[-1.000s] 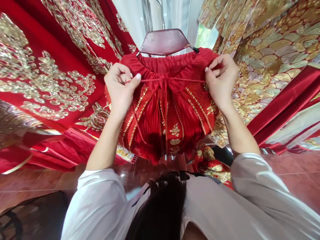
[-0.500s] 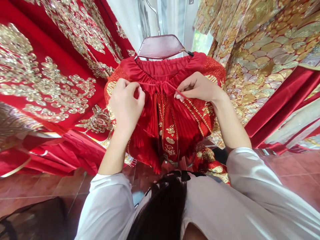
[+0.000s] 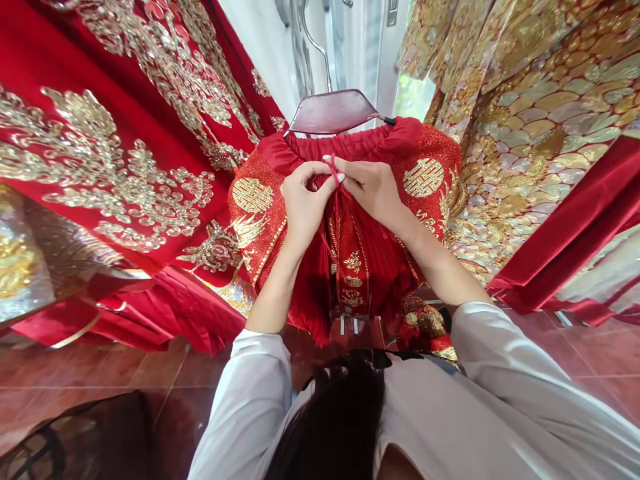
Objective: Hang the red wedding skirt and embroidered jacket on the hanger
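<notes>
My left hand (image 3: 306, 203) and right hand (image 3: 373, 190) meet at the gathered red waistband (image 3: 345, 144), fingers pinched closed on the thin red fabric cord (image 3: 335, 171) looping between their tips. The red pleated skirt with gold embroidery (image 3: 353, 261) hangs before me from a mauve flat-panelled hanger (image 3: 333, 112), between red cloth with silvery beading (image 3: 155, 183) and a gold scale-patterned garment (image 3: 540, 157).

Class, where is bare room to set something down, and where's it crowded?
Floor tiles show bare at left, between the dark item and left sleeve, and at right, below the red cloth. It's crowded where the left hand and right hand meet at the red cord: red garment beneath, hanger beyond, beaded cloth left, gold cloth right.
</notes>
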Motion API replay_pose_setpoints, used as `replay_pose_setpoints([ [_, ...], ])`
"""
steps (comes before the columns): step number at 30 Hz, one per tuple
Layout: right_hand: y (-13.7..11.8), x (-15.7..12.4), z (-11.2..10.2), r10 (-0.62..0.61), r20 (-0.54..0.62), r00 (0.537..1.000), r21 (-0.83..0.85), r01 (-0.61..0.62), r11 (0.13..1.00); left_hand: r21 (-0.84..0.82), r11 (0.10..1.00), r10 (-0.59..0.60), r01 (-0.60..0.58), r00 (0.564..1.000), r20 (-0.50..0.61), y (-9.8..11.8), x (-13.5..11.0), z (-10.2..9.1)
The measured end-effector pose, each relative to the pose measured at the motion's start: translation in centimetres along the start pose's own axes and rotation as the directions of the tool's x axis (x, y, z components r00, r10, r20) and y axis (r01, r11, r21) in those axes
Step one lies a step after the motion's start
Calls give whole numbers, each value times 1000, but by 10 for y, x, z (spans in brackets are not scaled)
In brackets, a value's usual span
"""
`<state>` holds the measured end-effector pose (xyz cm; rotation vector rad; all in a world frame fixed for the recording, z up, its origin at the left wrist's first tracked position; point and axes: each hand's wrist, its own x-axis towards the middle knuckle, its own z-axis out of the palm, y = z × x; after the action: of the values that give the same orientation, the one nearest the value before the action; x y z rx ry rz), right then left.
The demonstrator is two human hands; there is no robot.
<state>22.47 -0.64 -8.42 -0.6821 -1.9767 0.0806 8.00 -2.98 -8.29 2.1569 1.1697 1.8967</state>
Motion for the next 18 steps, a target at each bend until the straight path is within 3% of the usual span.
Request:
replay_pose_setpoints([
  [4, 5, -3, 2, -68, 90, 994, -149, 81, 985, 69, 998, 7, -10, 999, 34, 2, -3, -6],
  [9, 6, -5, -5, -151, 179, 972, -163, 181, 970, 195, 980, 31, -49, 995, 94, 1, -5, -12],
  [14, 5, -2, -5, -128, 164, 978, -74, 141, 987, 275, 955, 42, -116, 964, 262, 1, -4, -13],
  [18, 4, -3, -6, -10, 175, 985, -55, 19, 998, 310, 941, 54, -136, 965, 257, 4, -8, -14],
])
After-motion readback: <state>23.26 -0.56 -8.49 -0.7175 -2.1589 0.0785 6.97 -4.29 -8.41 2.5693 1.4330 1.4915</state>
